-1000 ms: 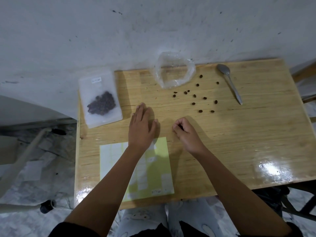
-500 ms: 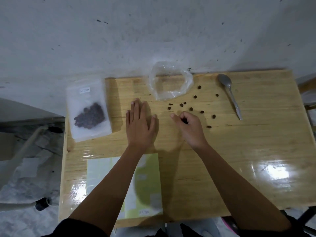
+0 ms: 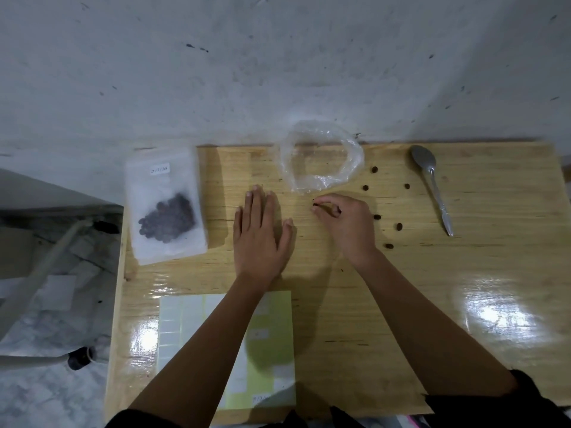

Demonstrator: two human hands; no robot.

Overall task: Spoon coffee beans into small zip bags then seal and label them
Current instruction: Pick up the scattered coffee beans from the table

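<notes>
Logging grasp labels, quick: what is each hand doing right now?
Left hand: open, flat on the wooden table.
Right hand: pinching a dark brown coffee bean.

Single head cam, wide-angle, fwd/down, close over left hand (image 3: 259, 239), right hand (image 3: 350, 227), table (image 3: 463, 273); far edges prob. warped.

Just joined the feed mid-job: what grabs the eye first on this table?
Loose coffee beans lie scattered on the table right of centre, and the right hand pinches what looks like one just below the crumpled clear bag. The left hand lies flat beside it. A filled, labelled zip bag overhangs the far left edge.
</notes>
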